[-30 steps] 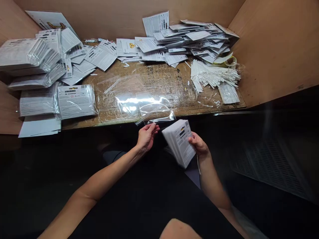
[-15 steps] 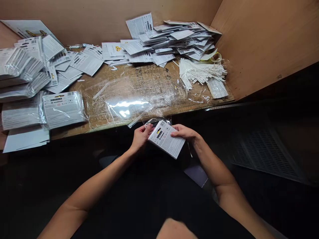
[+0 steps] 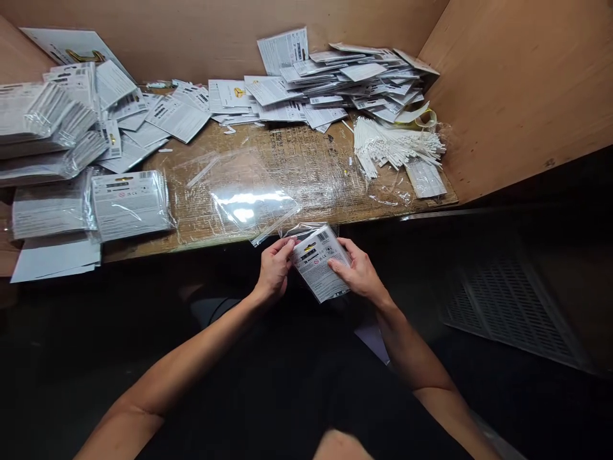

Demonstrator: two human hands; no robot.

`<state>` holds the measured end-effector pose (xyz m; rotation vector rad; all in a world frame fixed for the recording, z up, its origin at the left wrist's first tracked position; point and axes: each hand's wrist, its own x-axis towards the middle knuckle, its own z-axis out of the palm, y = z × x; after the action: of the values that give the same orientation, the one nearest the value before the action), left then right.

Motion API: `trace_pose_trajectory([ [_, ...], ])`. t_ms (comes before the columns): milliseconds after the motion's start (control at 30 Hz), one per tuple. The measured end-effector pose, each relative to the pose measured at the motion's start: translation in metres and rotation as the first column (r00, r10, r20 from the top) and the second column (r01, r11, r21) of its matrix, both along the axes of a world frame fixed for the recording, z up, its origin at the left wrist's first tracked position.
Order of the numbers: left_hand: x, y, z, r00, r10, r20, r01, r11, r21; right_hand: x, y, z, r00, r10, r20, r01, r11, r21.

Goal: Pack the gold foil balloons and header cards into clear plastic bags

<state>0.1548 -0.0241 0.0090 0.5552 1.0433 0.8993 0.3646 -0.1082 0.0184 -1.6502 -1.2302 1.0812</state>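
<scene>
Just in front of the table edge, my right hand (image 3: pixel 361 273) grips printed white packaging cards (image 3: pixel 320 281), thumb on the top face and fingers behind. The cards are tilted, with a barcode and a hang hole towards the far end; how many there are I cannot tell. My left hand (image 3: pixel 275 267) is closed, thumb and fingers pinching a clear plastic bag (image 3: pixel 302 229) at the cards' upper left corner. The bag's film shows beyond the cards' far edge. How far the cards sit inside it is hard to make out.
Flat clear bags (image 3: pixel 249 198) lie on the table (image 3: pixel 191 220). Bagged card bundles (image 3: pixel 131 204) are stacked at left. A loose card pile (image 3: pixel 354 73) lies at the back, with white sticks (image 3: pixel 395 145) and a yellow tape roll (image 3: pixel 426 118) at right. Wooden panels (image 3: pixel 517 96) enclose the table.
The cards have turned and shifted slightly, and my right hand now reaches further round their right edge. My left hand stays at the bag. The whole view has shifted a little.
</scene>
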Motion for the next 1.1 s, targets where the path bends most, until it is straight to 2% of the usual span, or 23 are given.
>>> trace_pose_trajectory([
  [67, 0.004, 0.005, 0.005, 0.999, 0.036, -0.004, -0.035, 0.997, 0.069, -0.007, 0.000, 0.010, 0.997, -0.038, 0.071, 0.035, 0.999, 0.039],
  [133, 0.011, 0.013, 0.008, 0.994, 0.106, -0.021, -0.099, 0.974, 0.202, -0.015, 0.004, 0.015, 0.996, -0.079, 0.040, 0.075, 0.994, 0.082],
  [267, 0.025, 0.036, 0.018, 0.961, 0.270, -0.055, -0.216, 0.863, 0.457, -0.037, 0.023, 0.014, 0.971, -0.171, -0.169, 0.203, 0.960, 0.194],
  [400, 0.026, 0.064, 0.038, 0.927, 0.369, -0.062, -0.266, 0.766, 0.585, -0.053, 0.052, 0.007, 0.929, -0.224, -0.295, 0.304, 0.917, 0.260],
  [467, 0.021, 0.074, 0.046, 0.920, 0.383, -0.086, -0.246, 0.733, 0.634, -0.052, 0.068, 0.008, 0.932, -0.170, -0.320, 0.255, 0.935, 0.248],
  [567, 0.013, 0.084, 0.051, 0.907, 0.409, -0.105, -0.222, 0.673, 0.705, -0.040, 0.091, 0.019, 0.951, 0.033, -0.308, 0.037, 0.975, 0.218],
  [667, 0.006, 0.090, 0.049, 0.931, 0.350, -0.100, -0.185, 0.690, 0.700, -0.030, 0.106, 0.034, 0.935, 0.217, -0.280, -0.154, 0.961, 0.231],
  [733, 0.004, 0.094, 0.049, 0.943, 0.322, -0.087, -0.180, 0.711, 0.679, -0.030, 0.113, 0.041, 0.941, 0.244, -0.236, -0.182, 0.950, 0.254],
  [800, 0.003, 0.098, 0.051, 0.930, 0.363, -0.053, -0.239, 0.711, 0.661, -0.035, 0.117, 0.045, 0.957, 0.199, -0.212, -0.137, 0.952, 0.274],
  [933, 0.004, 0.106, 0.058, 0.882, 0.470, 0.014, -0.386, 0.707, 0.592, -0.050, 0.121, 0.047, 0.962, 0.079, -0.263, 0.000, 0.959, 0.285],
  [1033, 0.004, 0.112, 0.062, 0.859, 0.511, 0.042, -0.439, 0.690, 0.575, -0.059, 0.118, 0.047, 0.962, 0.038, -0.272, 0.050, 0.950, 0.308],
  [1100, 0.003, 0.114, 0.063, 0.857, 0.512, 0.060, -0.454, 0.695, 0.558, -0.063, 0.115, 0.047, 0.977, -0.023, -0.212, 0.098, 0.933, 0.347],
])
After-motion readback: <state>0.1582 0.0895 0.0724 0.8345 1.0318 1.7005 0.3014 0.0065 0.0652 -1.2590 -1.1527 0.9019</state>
